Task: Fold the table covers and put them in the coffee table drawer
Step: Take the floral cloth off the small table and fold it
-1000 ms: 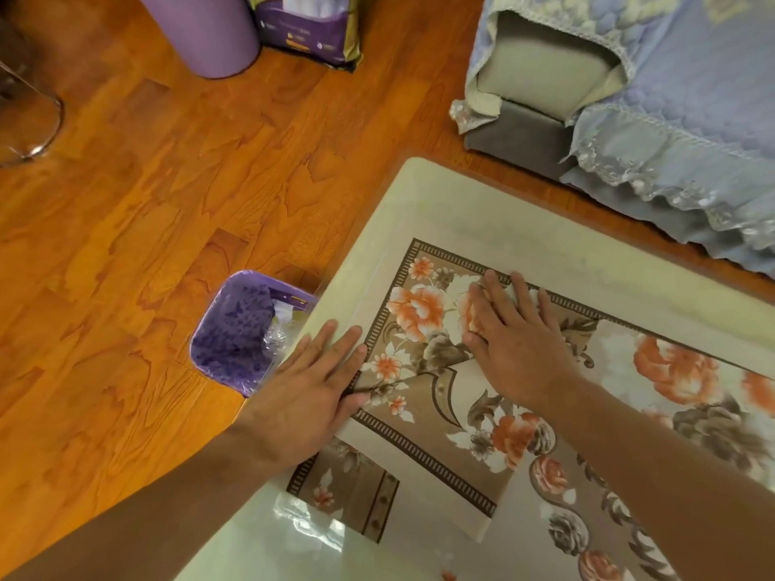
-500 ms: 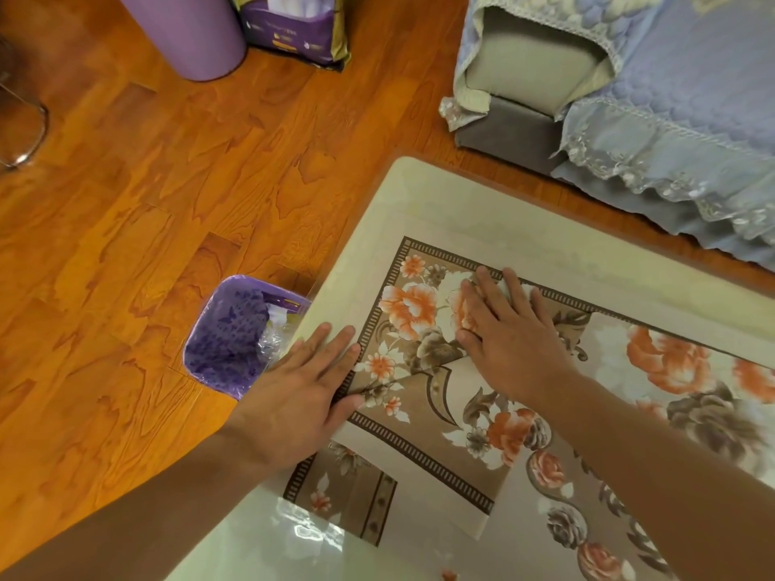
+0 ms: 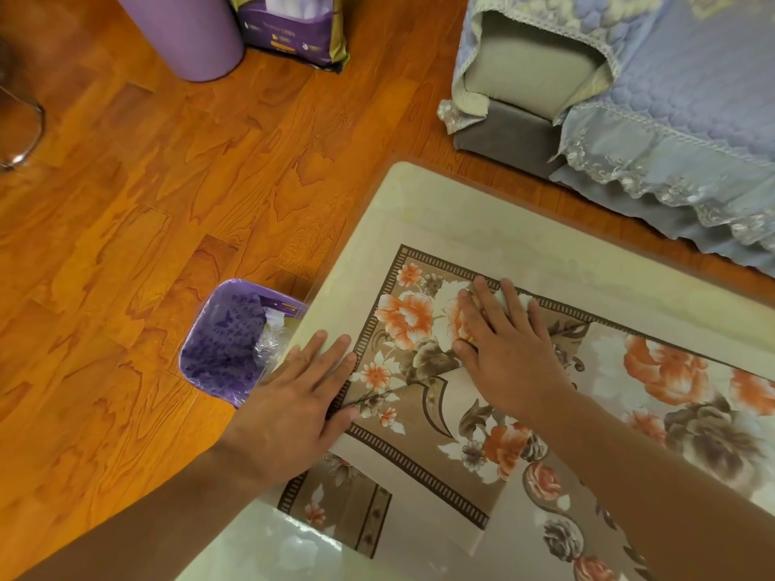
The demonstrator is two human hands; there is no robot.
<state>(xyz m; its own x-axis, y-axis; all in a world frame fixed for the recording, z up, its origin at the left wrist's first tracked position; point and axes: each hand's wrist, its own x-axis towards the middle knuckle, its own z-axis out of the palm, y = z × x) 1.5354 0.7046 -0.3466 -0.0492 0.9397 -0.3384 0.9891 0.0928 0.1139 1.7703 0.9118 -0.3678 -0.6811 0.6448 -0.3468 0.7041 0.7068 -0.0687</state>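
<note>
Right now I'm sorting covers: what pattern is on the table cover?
Orange and grey flowers on tan, dark striped border; head view.

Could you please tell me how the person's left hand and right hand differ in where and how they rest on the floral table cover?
The left hand lies at the floral table cover's border, over the coffee table edge; the right hand lies further in, on the orange flowers. The left fingers are close together; the right are spread. Both press flat, palms down.

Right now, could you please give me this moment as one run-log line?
stage: flattening fold | left hand: flat on floral table cover edge | right hand: flat on folded part | coffee table: beneath | drawer: unseen
</note>
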